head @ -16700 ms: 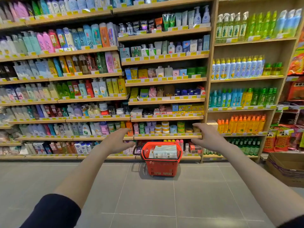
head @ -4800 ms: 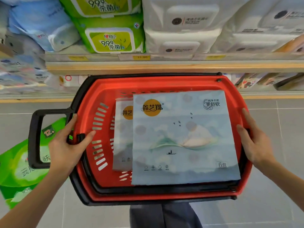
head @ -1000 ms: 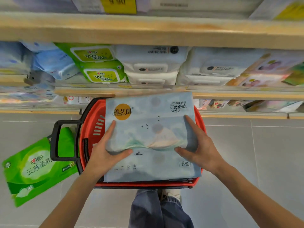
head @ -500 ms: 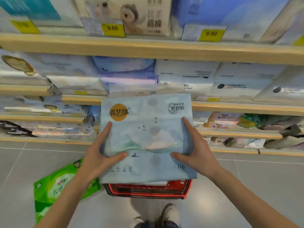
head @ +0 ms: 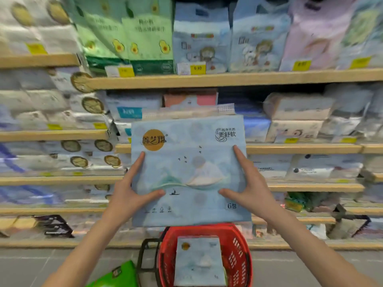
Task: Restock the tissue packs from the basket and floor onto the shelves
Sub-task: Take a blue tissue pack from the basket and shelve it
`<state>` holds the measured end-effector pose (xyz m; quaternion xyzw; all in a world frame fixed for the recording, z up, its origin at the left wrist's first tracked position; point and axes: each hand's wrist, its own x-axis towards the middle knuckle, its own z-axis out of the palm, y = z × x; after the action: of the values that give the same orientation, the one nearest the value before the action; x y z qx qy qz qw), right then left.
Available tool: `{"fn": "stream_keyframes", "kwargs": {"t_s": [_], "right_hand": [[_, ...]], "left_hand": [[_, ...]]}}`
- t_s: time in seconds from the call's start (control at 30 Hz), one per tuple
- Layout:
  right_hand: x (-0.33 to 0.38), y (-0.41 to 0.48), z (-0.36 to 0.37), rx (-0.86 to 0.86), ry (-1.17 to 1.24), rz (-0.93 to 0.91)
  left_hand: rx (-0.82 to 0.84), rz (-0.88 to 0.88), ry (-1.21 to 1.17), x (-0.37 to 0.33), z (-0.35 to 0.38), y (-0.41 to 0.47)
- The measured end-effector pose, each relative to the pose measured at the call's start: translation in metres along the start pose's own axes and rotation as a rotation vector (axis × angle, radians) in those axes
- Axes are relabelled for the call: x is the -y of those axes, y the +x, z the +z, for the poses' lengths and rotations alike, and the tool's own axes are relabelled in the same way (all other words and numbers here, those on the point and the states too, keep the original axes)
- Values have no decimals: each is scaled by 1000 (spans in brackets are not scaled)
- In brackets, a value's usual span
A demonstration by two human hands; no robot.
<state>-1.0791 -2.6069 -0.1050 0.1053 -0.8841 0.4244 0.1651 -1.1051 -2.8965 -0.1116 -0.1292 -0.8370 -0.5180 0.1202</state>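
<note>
Wooden shelves [head: 228,79] full of packs [head: 296,106] stand over a grey floor [head: 31,266] with a red basket [head: 238,241]. The left hand [head: 132,193] and right hand [head: 252,189] grip the sides of a blue tissue pack [head: 186,162] above the basket. Its top edge points toward the shelves, and it looks nearly square.

Pale blue tissue pack [head: 188,170] held up before shelves [head: 228,79]
Printed face to camera, orange round logo top left; second same pack [head: 199,262] lies flat in red basket [head: 240,235]; green pack [head: 122,275] on floor

Head-worn view, facing shelves [head: 228,80], close, angled down
</note>
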Motion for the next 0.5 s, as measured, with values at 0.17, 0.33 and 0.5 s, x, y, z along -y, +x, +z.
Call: {"fn": "stream_keyframes", "kwargs": {"t_s": [0.17,0.33,0.5], "right_hand": [[80,4,-27,-98,22,-133],[144,16,-48,-161,40,-259],[184,41,-64,-211,51,-372]], "left_hand": [[-86,152,63,-63,-60,-4],[-159,299,77,-112,-110,-1],[-236,375,109,-147,-148,12]]}}
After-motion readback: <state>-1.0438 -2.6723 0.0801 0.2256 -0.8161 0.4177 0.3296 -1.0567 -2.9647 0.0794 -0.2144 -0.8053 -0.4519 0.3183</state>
